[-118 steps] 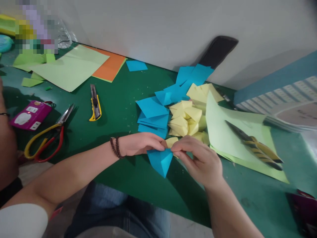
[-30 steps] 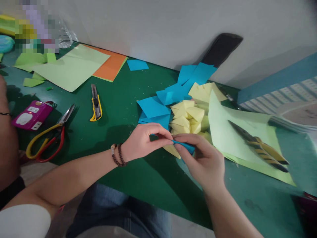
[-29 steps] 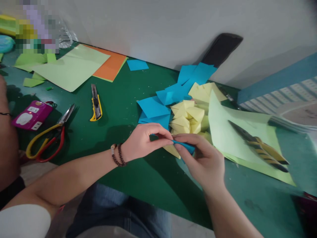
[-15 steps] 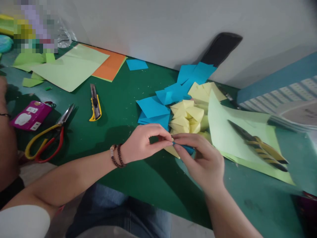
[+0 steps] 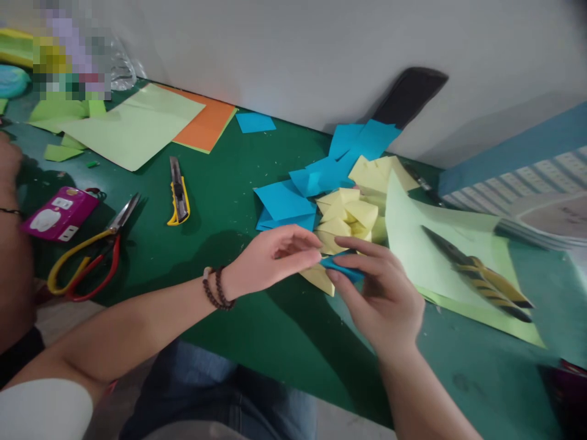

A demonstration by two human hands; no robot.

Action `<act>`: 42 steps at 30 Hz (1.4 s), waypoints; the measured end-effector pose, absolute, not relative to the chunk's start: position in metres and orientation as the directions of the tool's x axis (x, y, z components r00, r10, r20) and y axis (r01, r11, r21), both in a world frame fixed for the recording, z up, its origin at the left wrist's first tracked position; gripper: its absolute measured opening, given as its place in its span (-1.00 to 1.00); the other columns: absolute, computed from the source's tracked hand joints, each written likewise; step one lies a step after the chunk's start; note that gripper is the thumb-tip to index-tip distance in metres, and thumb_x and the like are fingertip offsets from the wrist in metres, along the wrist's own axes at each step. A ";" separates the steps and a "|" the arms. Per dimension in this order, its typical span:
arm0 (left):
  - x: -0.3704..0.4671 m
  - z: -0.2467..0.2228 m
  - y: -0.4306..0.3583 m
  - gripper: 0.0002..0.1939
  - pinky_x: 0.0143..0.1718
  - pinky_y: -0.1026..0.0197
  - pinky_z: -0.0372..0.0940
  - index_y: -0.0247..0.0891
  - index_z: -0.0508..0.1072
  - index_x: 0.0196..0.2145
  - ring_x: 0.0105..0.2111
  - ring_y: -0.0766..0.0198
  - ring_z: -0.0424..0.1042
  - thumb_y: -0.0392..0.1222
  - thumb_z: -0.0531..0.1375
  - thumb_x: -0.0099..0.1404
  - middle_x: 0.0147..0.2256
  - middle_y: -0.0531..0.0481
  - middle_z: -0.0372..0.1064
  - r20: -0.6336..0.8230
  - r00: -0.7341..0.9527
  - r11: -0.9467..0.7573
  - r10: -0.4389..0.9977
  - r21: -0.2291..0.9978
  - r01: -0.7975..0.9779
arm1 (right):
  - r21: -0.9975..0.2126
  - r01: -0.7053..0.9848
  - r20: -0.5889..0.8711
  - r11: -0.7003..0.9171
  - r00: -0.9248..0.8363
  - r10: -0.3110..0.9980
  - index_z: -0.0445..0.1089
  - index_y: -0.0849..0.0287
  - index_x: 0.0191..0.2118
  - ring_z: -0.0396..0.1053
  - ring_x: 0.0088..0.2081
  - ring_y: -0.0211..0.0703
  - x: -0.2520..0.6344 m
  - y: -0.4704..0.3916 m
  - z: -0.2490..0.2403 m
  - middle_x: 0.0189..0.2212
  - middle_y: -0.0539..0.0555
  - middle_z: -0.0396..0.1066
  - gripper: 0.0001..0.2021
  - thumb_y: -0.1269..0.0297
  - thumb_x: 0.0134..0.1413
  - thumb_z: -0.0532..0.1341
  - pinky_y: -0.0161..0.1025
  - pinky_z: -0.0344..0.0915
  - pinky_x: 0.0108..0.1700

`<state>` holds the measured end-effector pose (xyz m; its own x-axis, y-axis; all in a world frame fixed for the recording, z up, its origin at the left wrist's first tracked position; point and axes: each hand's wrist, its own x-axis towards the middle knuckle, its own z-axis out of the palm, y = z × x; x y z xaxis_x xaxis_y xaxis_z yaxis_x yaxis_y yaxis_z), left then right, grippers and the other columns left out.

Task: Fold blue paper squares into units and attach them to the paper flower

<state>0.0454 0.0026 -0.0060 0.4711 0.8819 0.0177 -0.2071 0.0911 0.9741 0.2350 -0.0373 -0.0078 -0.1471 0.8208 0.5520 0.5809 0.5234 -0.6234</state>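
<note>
A small folded piece of blue paper is pinched between the thumb and fingers of my right hand. Close by its left end is my left hand, fingers curved and a little apart from the thumb, with nothing visible between them. Just behind both hands lies a cluster of folded yellow paper pieces. Several blue paper pieces spread out to the left of that cluster and behind it. A yellow paper piece shows under my fingertips, partly covered.
On the green table lie a yellow utility knife, scissors, a purple box, and pale green sheets over an orange one. Pliers rest on green paper at right. Another person's arm is at the left edge.
My left fingertips have come off the blue paper and loosened. My right hand has shifted slightly right with the paper, so more of it shows.
</note>
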 end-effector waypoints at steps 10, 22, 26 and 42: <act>0.042 -0.005 0.009 -0.65 -0.35 0.29 0.27 -0.31 0.35 -0.50 -0.49 0.42 0.31 0.01 0.35 0.13 -0.53 0.10 0.29 -0.302 0.744 0.568 0.596 0.814 -0.124 | -0.527 0.597 0.535 0.605 -0.321 0.782 0.44 -0.05 -0.06 0.39 0.08 0.04 0.240 -0.035 -0.007 0.14 0.09 0.33 -0.65 0.45 0.03 0.34 -0.01 0.44 0.01; 0.041 -0.012 0.014 -0.70 -0.32 0.26 0.29 -0.33 0.40 -0.48 -0.49 0.42 0.33 -0.07 0.39 0.10 -0.53 0.09 0.32 -0.319 0.799 0.621 0.509 0.780 -0.084 | -0.827 0.428 0.333 0.364 -0.148 0.931 0.45 -0.09 -0.04 0.35 0.12 0.04 0.237 -0.037 -0.005 0.12 0.08 0.35 -0.67 0.37 0.06 0.33 -0.14 0.49 -0.17; 0.041 -0.011 0.013 -0.68 -0.31 0.25 0.30 -0.33 0.40 -0.50 -0.50 0.43 0.33 -0.06 0.40 0.08 -0.54 0.09 0.34 -0.343 0.801 0.652 0.491 0.755 -0.075 | -0.902 0.314 0.270 0.296 -0.124 0.955 0.44 -0.09 -0.03 0.30 0.18 0.04 0.239 -0.036 -0.008 0.12 0.06 0.38 -0.65 0.35 0.04 0.35 -0.14 0.48 -0.11; 0.040 -0.010 0.013 -0.59 -0.32 0.25 0.31 -0.32 0.39 -0.49 -0.47 0.40 0.36 0.07 0.41 0.04 -0.52 0.07 0.36 -0.343 0.830 0.679 0.440 0.732 -0.058 | -0.987 0.048 0.155 0.156 -0.017 0.988 0.49 -0.07 -0.15 0.40 0.08 -0.04 0.237 -0.032 -0.019 0.10 0.03 0.40 -0.73 0.37 0.00 0.37 -0.29 0.50 -0.31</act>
<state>0.0399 0.0129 -0.0100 0.8297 0.4405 -0.3430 -0.0575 0.6786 0.7323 0.2368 -0.0316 -0.0191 -0.0168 0.9877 0.1555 0.0478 0.1561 -0.9866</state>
